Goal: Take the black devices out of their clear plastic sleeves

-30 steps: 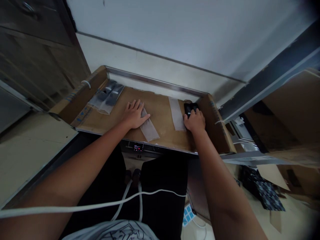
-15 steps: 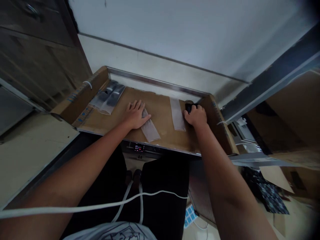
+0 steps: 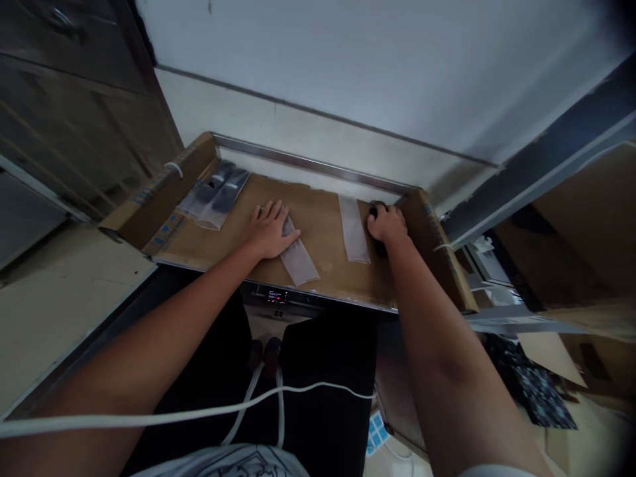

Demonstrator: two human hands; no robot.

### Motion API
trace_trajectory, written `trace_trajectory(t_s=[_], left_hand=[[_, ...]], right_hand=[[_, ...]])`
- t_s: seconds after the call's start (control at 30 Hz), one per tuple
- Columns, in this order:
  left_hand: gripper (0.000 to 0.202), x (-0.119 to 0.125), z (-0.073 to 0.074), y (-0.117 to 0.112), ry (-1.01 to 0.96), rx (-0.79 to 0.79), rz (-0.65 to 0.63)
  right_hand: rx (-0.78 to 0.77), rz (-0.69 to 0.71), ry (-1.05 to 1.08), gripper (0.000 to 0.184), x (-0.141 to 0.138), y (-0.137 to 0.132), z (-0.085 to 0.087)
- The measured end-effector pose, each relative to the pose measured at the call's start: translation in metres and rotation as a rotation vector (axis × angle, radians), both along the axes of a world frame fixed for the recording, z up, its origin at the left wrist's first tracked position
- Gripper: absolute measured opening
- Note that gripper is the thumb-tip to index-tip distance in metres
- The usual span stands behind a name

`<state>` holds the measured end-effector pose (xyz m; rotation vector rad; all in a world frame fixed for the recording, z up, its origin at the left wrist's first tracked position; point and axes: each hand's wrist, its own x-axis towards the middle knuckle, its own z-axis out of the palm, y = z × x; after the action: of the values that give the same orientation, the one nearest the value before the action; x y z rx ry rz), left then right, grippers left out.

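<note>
Resting left hand (image 3: 268, 232) flat, palm down with fingers spread, over the far part of a pale plastic sleeve (image 3: 301, 262). Curling right hand (image 3: 387, 224) over a black item (image 3: 373, 212) toward the far right of the cardboard sheet (image 3: 325, 228); cannot tell whether gripping it or just covering it, with most of it hidden under the fingers. From the left: seeing a left cardboard wall (image 3: 161, 189), and just beside it a clear packet (image 3: 217, 197) with dark contents, lying flat on the sheet. Then finding the sleeve under the left hand, slanting toward the near edge. Next, seeing a second sleeve (image 3: 354, 230), flat, just left of the black item. Finally, finding a right cardboard wall (image 3: 440, 248) close beside the right hand
</note>
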<state>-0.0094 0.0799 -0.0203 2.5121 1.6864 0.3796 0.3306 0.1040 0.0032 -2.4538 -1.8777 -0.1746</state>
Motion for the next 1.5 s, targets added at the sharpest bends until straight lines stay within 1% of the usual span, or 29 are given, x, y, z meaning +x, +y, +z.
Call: trace_trajectory(t_s=[0.1, 0.17, 0.23, 0.3, 0.37, 0.43, 0.53, 0.63, 0.7, 0.8, 0.87, 0.93, 0.97, 1.03, 1.07, 1.13, 1.2, 1.3, 1.43, 1.5], left_hand=[[0.080, -0.001, 0.000, 0.000, -0.004, 0.009, -0.006], [0.081, -0.001, 0.000, 0.000, -0.004, 0.010, -0.005], [0.081, -0.001, 0.000, 0.000, -0.004, 0.008, -0.005], [0.081, -0.001, 0.001, -0.001, -0.007, 0.009, -0.012], [0.081, -0.001, 0.001, -0.001, -0.011, 0.011, -0.019], [0.081, -0.001, 0.001, -0.001, -0.016, 0.015, -0.020], [0.082, -0.001, -0.001, 0.000, -0.023, 0.026, -0.020], [0.082, -0.001, -0.003, 0.001, -0.029, 0.033, -0.022], [0.081, -0.001, -0.004, 0.002, -0.032, 0.038, -0.021], [0.081, -0.001, -0.004, 0.002, -0.042, 0.039, -0.017], [0.081, -0.001, -0.004, 0.002, -0.053, 0.035, -0.014], [0.080, -0.001, -0.004, 0.002, -0.060, 0.029, -0.024], [0.079, -0.001, -0.004, 0.003, -0.057, 0.024, -0.033], [0.075, -0.001, -0.005, 0.004, -0.039, 0.015, -0.046], [0.073, -0.001, -0.005, 0.004, -0.029, 0.012, -0.045], [0.070, -0.001, -0.006, 0.005, -0.019, 0.007, -0.035], [0.067, 0.000, -0.006, 0.005, -0.033, 0.002, -0.033], [0.065, -0.002, -0.006, 0.007, -0.147, 0.023, -0.021], [0.058, -0.010, -0.011, 0.017, -0.455, 0.091, 0.085], [0.052, -0.014, -0.016, 0.023, -0.588, 0.121, 0.090]], right_hand=[[0.017, 0.007, 0.006, 0.050, 0.000, -0.001, 0.002], [0.065, 0.028, 0.004, 0.049, -0.001, -0.003, 0.005], [0.145, 0.083, -0.003, 0.049, -0.005, -0.007, 0.008], [0.206, 0.172, 0.006, 0.051, -0.014, -0.014, 0.008], [0.196, 0.260, 0.027, 0.055, -0.029, -0.026, 0.003], [0.127, 0.309, 0.048, 0.060, -0.047, -0.040, -0.006], [0.031, 0.294, 0.089, 0.064, -0.070, -0.056, -0.021], [0.025, 0.219, 0.128, 0.065, -0.081, -0.062, -0.029], [0.049, 0.193, 0.141, 0.063, -0.082, -0.061, -0.027], [0.137, 0.204, 0.145, 0.059, -0.087, -0.065, -0.015], [0.235, 0.261, 0.179, 0.056, -0.098, -0.072, -0.005], [0.286, 0.383, 0.272, 0.055, -0.116, -0.084, 0.002], [0.272, 0.465, 0.332, 0.055, -0.127, -0.091, 0.004], [0.169, 0.632, 0.422, 0.058, -0.149, -0.103, 0.003], [0.113, 0.688, 0.438, 0.062, -0.159, -0.108, 0.001], [0.028, 0.733, 0.417, 0.072, -0.175, -0.116, -0.004], [-0.018, 0.724, 0.370, 0.079, -0.183, -0.121, -0.009], [-0.053, 0.703, 0.318, 0.080, -0.185, -0.124, -0.010], [-0.072, 0.653, 0.273, 0.081, -0.184, -0.126, -0.010], [-0.084, 0.602, 0.264, 0.083, -0.184, -0.125, -0.009]])
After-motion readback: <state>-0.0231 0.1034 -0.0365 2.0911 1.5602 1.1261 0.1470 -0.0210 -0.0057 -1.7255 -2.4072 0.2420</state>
